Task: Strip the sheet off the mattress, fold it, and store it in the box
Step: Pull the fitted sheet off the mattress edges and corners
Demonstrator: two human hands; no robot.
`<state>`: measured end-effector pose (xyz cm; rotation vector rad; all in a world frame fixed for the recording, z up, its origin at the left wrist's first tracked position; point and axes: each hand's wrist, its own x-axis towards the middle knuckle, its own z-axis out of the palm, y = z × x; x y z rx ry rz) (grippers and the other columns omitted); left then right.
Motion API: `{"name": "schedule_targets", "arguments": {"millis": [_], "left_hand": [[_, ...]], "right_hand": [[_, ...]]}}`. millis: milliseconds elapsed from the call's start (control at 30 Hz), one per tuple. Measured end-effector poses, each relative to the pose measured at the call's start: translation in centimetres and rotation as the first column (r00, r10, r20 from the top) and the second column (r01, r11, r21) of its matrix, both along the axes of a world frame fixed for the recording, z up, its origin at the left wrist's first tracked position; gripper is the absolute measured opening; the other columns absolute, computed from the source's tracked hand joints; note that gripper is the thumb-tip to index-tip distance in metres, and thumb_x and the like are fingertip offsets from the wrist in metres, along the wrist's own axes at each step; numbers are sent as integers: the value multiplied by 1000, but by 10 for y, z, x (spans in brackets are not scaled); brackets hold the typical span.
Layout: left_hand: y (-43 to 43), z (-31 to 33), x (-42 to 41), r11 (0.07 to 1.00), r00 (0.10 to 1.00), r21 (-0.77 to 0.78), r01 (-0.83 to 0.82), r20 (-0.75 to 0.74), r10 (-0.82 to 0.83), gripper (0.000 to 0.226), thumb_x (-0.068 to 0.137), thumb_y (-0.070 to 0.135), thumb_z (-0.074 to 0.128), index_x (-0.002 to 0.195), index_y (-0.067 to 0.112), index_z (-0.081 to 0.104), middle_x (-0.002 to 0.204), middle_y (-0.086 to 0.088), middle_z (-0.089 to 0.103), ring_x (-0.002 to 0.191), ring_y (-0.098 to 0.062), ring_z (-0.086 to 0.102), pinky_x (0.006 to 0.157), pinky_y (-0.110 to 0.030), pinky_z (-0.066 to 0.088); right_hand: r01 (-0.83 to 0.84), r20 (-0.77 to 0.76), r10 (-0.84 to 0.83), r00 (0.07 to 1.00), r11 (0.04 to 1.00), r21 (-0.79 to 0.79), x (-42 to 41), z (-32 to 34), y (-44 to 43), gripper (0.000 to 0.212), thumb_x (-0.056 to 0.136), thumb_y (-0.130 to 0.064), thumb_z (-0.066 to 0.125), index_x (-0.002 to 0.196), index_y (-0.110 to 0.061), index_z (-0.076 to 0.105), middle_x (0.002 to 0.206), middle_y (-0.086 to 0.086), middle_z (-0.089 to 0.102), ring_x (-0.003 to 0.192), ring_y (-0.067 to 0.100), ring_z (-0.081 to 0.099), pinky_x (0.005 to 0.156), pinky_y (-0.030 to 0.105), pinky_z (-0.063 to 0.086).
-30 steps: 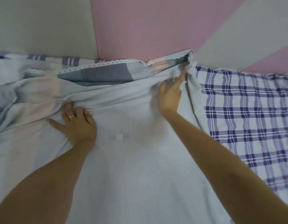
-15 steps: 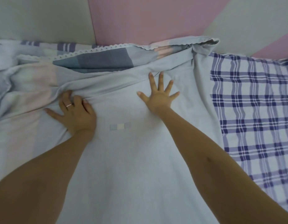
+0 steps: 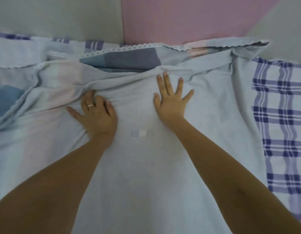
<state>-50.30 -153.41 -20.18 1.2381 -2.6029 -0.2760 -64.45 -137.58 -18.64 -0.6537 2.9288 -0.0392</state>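
Across the lower frame the pale blue sheet (image 3: 146, 183) lies spread. At centre the right hand (image 3: 171, 107) presses flat on it, grip wide. The left hand (image 3: 97, 115) presses bent fingertips against a fold (image 3: 122, 85), clasping nothing. Right of them shows the checked mattress (image 3: 281, 125). At top, the sheet's lace hem (image 3: 129, 47) lies bunched.

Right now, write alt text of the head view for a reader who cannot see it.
Two bare hands press on a pale blue sheet: the right hand flat with fingers spread, the left hand, wearing a ring, with bent fingers at a fold. To its right lies blue plaid fabric.
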Motion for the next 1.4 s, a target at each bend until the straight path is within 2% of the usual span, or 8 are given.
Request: {"name": "schedule_targets", "arguments": {"millis": [133,333,533,600,733,933,1233,1400], "left_hand": [[-4,-5,0,1000,1000,5,11,-11,-11,28,95,27,35,102,10,56,140,-9,45,128,-27,40,108,-68,4],[-7,11,5,981,992,163,100,62,-112,43,99,25,28,139,18,41,155,10,25,143,-9,19,107,-68,-5],[-53,55,50,705,889,542,457,-282,-360,29,93,20,37,111,20,59,134,2,55,131,-13,43,114,-47,15],[-92,75,108,743,809,347,572,-388,-442,24,85,22,42,99,15,60,119,-2,62,116,-20,54,103,-37,35],[-172,74,206,909,911,-99,406,121,-394,65,64,45,64,123,23,47,146,-14,34,135,-33,27,106,-59,18],[-229,73,248,921,923,132,368,68,-378,90,66,-2,70,137,32,26,152,-14,21,101,-37,58,68,-41,52],[-238,120,272,700,768,427,572,19,-640,55,80,19,49,134,30,49,101,3,69,84,-15,65,72,-15,42],[-258,118,267,695,965,670,259,-157,-209,22,94,7,54,111,19,60,96,25,60,87,17,55,75,0,38]], "right_hand": [[264,87,-250,964,932,-249,88,-3,-28,56,100,-33,20,150,-34,-5,160,-9,-6,147,23,-4,113,59,-6],[-3,179,55,982,961,-277,188,1,-43,52,97,-34,21,146,-24,33,152,-2,34,138,21,37,113,42,3],[219,235,-190,953,970,-103,196,8,-82,53,102,-32,18,152,-31,1,160,-5,-6,148,18,-2,115,48,-8],[341,280,-285,917,923,-178,215,17,-127,55,102,-35,24,153,-26,4,160,-1,-4,147,20,-1,115,49,-6],[236,162,-200,966,940,-248,273,5,-200,65,93,-43,28,152,-20,18,159,6,12,146,26,15,115,51,-2],[205,20,-206,978,947,-247,276,-16,-213,65,85,-37,32,147,-15,34,154,5,30,141,29,29,114,48,5],[235,21,-236,971,949,-210,275,-12,-217,65,86,-33,34,148,-16,30,156,4,26,143,28,24,114,44,1],[242,19,-243,970,949,-203,276,-9,-218,65,85,-33,33,148,-17,29,156,4,25,143,28,23,114,44,1]]}}
